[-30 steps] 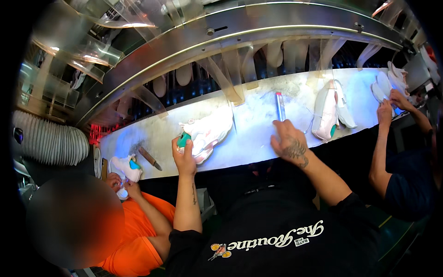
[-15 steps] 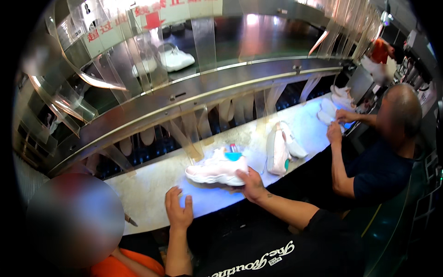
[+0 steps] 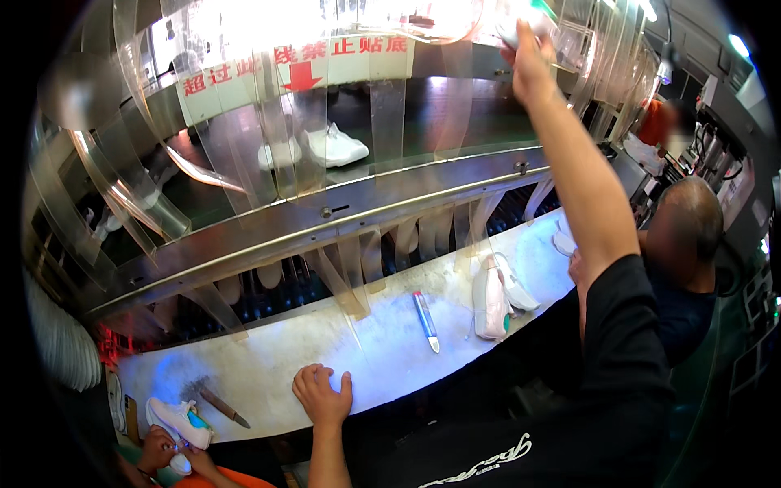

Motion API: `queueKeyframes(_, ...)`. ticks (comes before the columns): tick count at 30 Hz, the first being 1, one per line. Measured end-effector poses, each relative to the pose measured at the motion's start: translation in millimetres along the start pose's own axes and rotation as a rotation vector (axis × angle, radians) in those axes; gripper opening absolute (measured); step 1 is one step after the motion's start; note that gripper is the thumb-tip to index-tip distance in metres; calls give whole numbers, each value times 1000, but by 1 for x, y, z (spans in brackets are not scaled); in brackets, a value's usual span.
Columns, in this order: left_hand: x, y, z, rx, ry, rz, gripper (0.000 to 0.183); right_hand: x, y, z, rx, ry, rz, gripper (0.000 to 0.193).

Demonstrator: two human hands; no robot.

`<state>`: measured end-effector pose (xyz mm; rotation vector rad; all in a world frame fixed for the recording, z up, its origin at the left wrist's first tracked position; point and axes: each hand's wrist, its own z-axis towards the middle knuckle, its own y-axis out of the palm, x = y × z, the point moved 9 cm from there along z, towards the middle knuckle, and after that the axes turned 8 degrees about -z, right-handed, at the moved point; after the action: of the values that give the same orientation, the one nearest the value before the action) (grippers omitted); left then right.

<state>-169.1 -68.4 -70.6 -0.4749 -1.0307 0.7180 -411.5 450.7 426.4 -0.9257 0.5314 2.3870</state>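
My right hand (image 3: 533,69) is raised high at the top right, in front of the bright light above the machine. It grips a white sneaker (image 3: 508,32), which is mostly washed out by glare and cut off by the frame's upper edge. My left hand (image 3: 324,396) rests palm down on the near edge of the pale worktable (image 3: 277,354), fingers apart, holding nothing. Between the hands, a slim blue pen-shaped tool (image 3: 425,322) with a red end and white tip lies on the table. Right of it stand a pinkish-white shoe upper (image 3: 490,305) and a white sole (image 3: 514,285).
Clear plastic strips (image 3: 390,122) hang before a conveyor carrying white shoes (image 3: 335,146). Its metal rail (image 3: 325,213) runs behind the table. At lower left, another person's hands (image 3: 167,451) work on a shoe (image 3: 179,419) near a knife (image 3: 224,407). Another person (image 3: 683,252) sits at right.
My right hand has lifted the shoe from above the table up toward the top right. My left hand has come down onto the table edge. The blue tool is now uncovered.
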Motion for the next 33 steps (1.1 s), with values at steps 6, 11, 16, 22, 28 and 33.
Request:
queueKeyframes(6, -4, -14, -1, 30, -14, 59, 32, 44, 61, -57, -391, -116, -244, 38)
queueKeyframes(11, 5, -3, 5, -29, -12, 72, 29, 147, 34, -136, -446, -125, -905, 45)
queueKeyframes(16, 10, 21, 31, -238, -111, 120, 28, 136, 62, -150, -575, -187, -1254, 49)
queueKeyframes(22, 65, 145, 145, -303, 298, -157, 30, 133, 67, -156, -571, -294, -1030, 41)
queueKeyframes(28, 113, 297, 277, -520, 26, -115, 68, 115, 55, -156, -529, -453, -1131, 38)
queueKeyframes(33, 76, 407, 294, -566, 48, -45, 84, 108, 59, -163, -528, -533, -1086, 35)
